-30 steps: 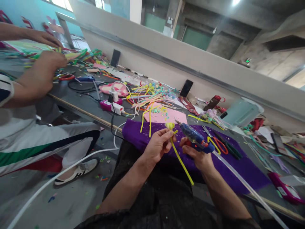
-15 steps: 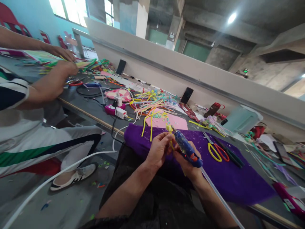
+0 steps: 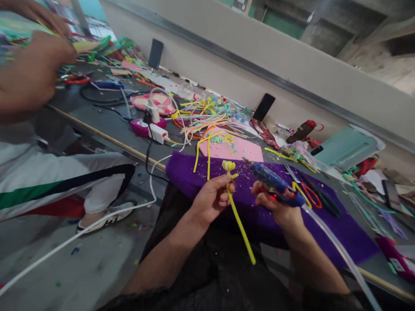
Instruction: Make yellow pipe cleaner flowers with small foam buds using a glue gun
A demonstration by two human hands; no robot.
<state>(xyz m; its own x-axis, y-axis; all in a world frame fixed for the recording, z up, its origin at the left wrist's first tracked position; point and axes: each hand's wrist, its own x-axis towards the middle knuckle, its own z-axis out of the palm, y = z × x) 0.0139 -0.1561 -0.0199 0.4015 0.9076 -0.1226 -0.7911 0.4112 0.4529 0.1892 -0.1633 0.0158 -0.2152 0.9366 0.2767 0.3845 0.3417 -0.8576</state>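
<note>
My left hand (image 3: pixel 212 199) pinches a yellow pipe-cleaner flower (image 3: pixel 239 222) just below its pale yellow head, and the long stem slants down to the right. A short yellow piece sticks out sideways at the fingertips. To the right, my right hand (image 3: pixel 280 207) is wrapped round a blue glue gun (image 3: pixel 270 178). Its nozzle points up and left, apart from the flower. A purple cloth (image 3: pixel 295 231) lies under both hands. Beyond it, small coloured bits rest on a pink sheet (image 3: pixel 248 150), with yellow strips (image 3: pixel 209 162) at its left.
Scissors (image 3: pixel 311 195) and dark pliers (image 3: pixel 327 205) lie at the right of the cloth. A power strip (image 3: pixel 138 128) with cables is at the left. Another person's hand (image 3: pixel 39 71) is at the far left. A teal bin (image 3: pixel 350 147) stands at the back right.
The glue gun has moved right, away from the flower, in my right hand. The flower's long stem now shows below my left hand. The view has tilted down.
</note>
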